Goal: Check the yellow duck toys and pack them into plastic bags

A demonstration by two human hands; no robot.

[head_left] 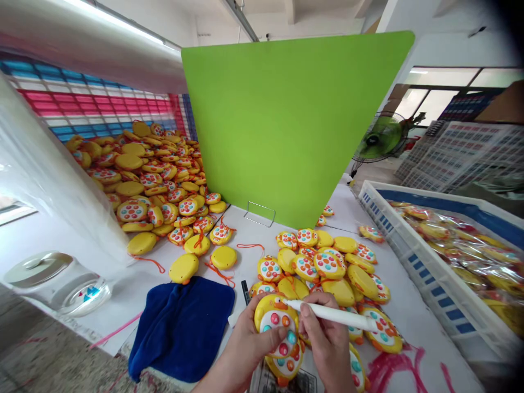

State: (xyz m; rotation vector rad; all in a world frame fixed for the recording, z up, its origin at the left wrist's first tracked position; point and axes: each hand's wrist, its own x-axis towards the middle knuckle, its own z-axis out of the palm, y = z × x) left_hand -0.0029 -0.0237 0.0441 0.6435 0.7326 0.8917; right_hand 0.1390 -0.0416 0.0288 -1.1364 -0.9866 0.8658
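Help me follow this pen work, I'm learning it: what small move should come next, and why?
Probably ease the pen tip onto the toy at its top edge: the left hand holds the toy face up, and the right hand has the tip poised there, contact unclear.

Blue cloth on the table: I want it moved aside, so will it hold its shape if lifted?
Probably floppy: the blue cloth lies in soft rumpled folds on the table. Pushed, it would likely bunch rather than slide. Its plush surface probably grips well.
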